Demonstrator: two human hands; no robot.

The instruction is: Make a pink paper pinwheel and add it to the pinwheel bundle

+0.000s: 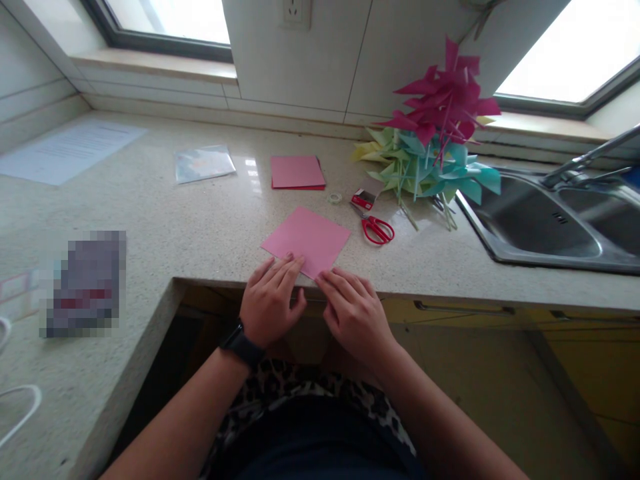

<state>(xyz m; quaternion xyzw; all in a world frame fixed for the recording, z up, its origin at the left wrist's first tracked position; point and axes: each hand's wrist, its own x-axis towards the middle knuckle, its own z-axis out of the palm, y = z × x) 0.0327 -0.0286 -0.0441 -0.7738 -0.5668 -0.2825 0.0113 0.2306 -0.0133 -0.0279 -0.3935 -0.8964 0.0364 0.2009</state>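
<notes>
Both hands press flat on the near corner of a pink paper square [306,240] at the tabletop [210,227] edge: left hand [270,300] and right hand [353,310], fingers spread, gripping nothing. Red scissors [376,228] lie just right.

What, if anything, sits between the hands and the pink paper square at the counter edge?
Nothing visible. The left hand and right hand both rest fingertips on the near corner of the pink paper square. The red scissors and tape roll lie beyond it, off to the right.
</notes>
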